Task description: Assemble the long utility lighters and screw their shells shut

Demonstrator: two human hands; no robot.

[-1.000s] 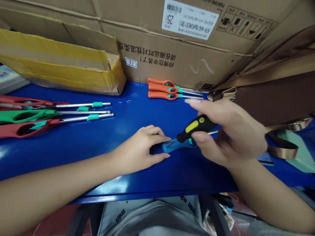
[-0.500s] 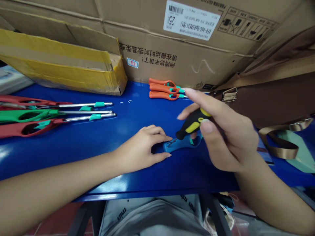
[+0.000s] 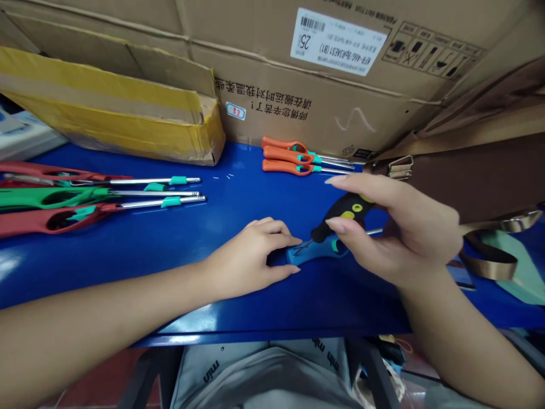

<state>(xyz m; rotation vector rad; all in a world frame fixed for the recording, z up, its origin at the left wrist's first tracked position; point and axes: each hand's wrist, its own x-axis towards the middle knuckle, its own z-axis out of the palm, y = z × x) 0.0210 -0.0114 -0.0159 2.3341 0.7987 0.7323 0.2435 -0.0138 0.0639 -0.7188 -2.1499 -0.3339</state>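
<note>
Presently, we find both hands at work near the desk's front edge. The left hand (image 3: pixel 253 258) is partly open, thumb and forefinger parted and set on either side of the butt of a blue lighter (image 3: pixel 313 251), steadying it. The right hand (image 3: pixel 409 227) is loosely curled round the black-and-yellow screwdriver (image 3: pixel 336 221), its forefinger extended; we cannot see the other fingers clearly. The screwdriver leans over the handle of the blue lighter, its shaft reaching down to the butt.

Beyond the hands, we record three orange lighters (image 3: pixel 281 167) side by side toward the desk's back edge, before a large cardboard box (image 3: pixel 272 68). Toward the left edge of the desk (image 3: pixel 238 199) lie red lighters (image 3: pixel 25 223) and a green lighter (image 3: pixel 25 199). We note a yellow-taped carton (image 3: pixel 140 133) by the back left corner, and a brown bag (image 3: pixel 481 176) toward the back right.
</note>
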